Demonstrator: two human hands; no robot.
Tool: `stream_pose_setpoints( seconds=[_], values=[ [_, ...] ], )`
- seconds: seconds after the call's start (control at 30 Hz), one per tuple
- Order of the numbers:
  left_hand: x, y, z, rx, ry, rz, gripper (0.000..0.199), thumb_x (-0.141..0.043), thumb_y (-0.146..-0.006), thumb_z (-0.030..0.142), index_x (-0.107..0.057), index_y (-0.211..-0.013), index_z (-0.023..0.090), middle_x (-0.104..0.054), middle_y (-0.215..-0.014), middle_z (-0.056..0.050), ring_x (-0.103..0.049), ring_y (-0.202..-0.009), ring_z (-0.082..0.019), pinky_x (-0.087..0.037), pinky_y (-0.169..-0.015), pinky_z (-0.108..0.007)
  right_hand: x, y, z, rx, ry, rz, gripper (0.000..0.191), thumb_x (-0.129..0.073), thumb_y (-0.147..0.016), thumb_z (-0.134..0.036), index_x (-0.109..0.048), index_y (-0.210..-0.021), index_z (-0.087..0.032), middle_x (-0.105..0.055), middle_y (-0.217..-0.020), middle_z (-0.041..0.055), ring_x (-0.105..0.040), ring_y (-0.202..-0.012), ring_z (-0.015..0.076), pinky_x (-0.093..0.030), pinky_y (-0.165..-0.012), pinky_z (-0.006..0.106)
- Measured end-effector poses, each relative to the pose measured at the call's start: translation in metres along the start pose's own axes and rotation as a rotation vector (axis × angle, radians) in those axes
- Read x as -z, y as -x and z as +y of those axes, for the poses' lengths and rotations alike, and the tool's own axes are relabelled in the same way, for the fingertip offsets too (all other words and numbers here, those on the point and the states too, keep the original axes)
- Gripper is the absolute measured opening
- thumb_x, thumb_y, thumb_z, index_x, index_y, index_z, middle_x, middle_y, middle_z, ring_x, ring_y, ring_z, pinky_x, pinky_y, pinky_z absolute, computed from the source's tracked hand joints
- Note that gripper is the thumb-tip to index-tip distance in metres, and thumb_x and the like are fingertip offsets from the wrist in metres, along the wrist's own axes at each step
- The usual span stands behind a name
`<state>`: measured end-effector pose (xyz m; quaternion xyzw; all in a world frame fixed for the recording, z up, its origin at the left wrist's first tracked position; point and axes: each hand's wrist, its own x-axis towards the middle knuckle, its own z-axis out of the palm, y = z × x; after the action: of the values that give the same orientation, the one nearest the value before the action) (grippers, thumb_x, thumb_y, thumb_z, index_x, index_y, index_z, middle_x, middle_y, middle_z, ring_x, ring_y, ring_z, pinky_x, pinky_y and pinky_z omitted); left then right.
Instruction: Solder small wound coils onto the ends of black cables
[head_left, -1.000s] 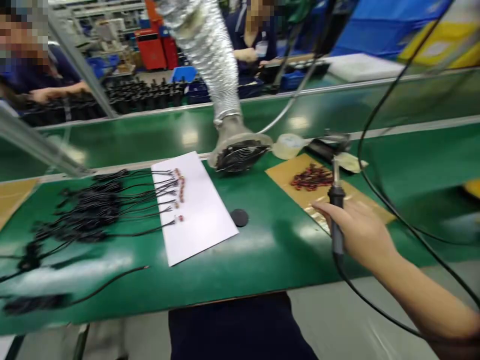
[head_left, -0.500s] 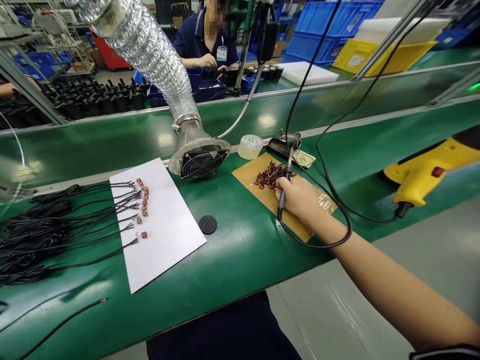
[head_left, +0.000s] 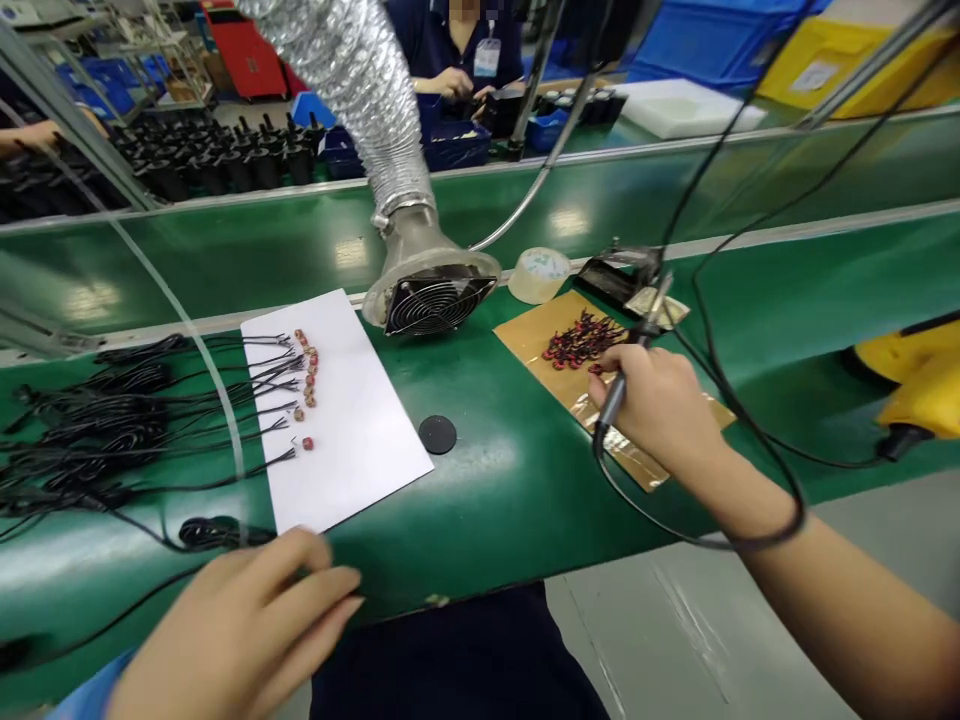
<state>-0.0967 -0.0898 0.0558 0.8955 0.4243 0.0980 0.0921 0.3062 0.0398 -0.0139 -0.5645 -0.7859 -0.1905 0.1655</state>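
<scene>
- The right hand [head_left: 654, 400] is holding the soldering iron [head_left: 613, 400], its tip sticking out above.
- The left hand [head_left: 244, 615] is hiding its palm near the paper [head_left: 352, 420]; no telling if it is holding anything.

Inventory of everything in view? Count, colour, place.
Bench: 1, green, foreground
Cables: many, black, left
White sheet: 1, white, left
Small parts: several, reddish, on white sheet
Disc: 1, black, centre
Fan duct: 1, silver, overhead
Tape roll: 1, clear, back
Brown sheet: 1, brown, right
Wired parts: many, red-black, on brown sheet
Tool: 1, yellow, far right
Crates: several, blue, yellow, background
Soldering iron: 1, grey, held
Left hand: 1, lower left
Right hand: 1, on soldering iron
</scene>
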Motion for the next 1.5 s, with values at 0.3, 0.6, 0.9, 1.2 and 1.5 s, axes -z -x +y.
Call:
stream_pose_setpoints(
  seconds=[0.3, 0.6, 0.9, 1.2, 1.5],
  values=[
    [-0.051, -0.108, -0.002, 0.343, 0.084, -0.211, 0.035, -0.037, -0.094, 0.038, -0.064, -0.112, 0.026, -0.059, -0.092, -0.005, -0.062, -0.076, -0.019, -0.047, -0.063, -0.03, 0.007, -0.012, -0.128, 0.236, -0.599, -0.002, 0.009, -0.05, -0.082, -0.014, -0.045, -0.088, -0.019, -0.053, -0.075, 0.0031, -0.049, -0.07, 0.0172, -0.042, -0.065, 0.028],
    [-0.073, -0.116, -0.009, 0.394, 0.134, -0.177, 0.034, -0.042, -0.092, 0.035, -0.064, -0.116, 0.025, -0.059, -0.087, -0.005, -0.062, -0.076, -0.02, -0.047, -0.064, -0.031, -0.018, 0.003, -0.136, 0.159, -0.722, -0.075, 0.016, -0.056, -0.083, -0.018, -0.045, -0.094, -0.02, -0.057, -0.083, 0.0039, -0.053, -0.076, 0.0193, -0.047, -0.068, 0.032],
    [-0.074, -0.116, -0.006, 0.416, 0.145, -0.168, 0.032, -0.043, -0.092, 0.032, -0.063, -0.117, 0.027, -0.058, -0.085, -0.003, -0.061, -0.071, -0.018, -0.047, -0.06, -0.03, -0.018, 0.007, -0.13, 0.125, -0.903, -0.002, 0.027, -0.059, -0.079, -0.009, -0.041, -0.095, -0.02, -0.061, -0.098, 0.007, -0.059, -0.088, 0.0186, -0.051, -0.075, 0.035],
    [-0.076, -0.115, -0.005, 0.445, 0.209, -0.149, 0.03, -0.045, -0.091, 0.032, -0.065, -0.112, 0.024, -0.059, -0.086, -0.003, -0.061, -0.07, -0.016, -0.048, -0.061, -0.029, -0.019, 0.001, -0.137, 0.12, -0.976, -0.01, 0.026, -0.056, -0.078, -0.006, -0.041, -0.092, -0.022, -0.061, -0.09, 0.003, -0.06, -0.084, 0.0155, -0.05, -0.072, 0.033],
    [-0.073, -0.117, -0.005, 0.433, 0.172, -0.198, 0.032, -0.042, -0.092, 0.035, -0.063, -0.115, 0.026, -0.06, -0.087, -0.004, -0.06, -0.068, -0.016, -0.045, -0.056, -0.027, -0.021, 0.002, -0.134, -0.019, -1.074, -0.099, 0.029, -0.059, -0.081, -0.014, -0.039, -0.1, -0.023, -0.061, -0.094, 0.0052, -0.064, -0.084, 0.0163, -0.055, -0.071, 0.032]
  ],
)
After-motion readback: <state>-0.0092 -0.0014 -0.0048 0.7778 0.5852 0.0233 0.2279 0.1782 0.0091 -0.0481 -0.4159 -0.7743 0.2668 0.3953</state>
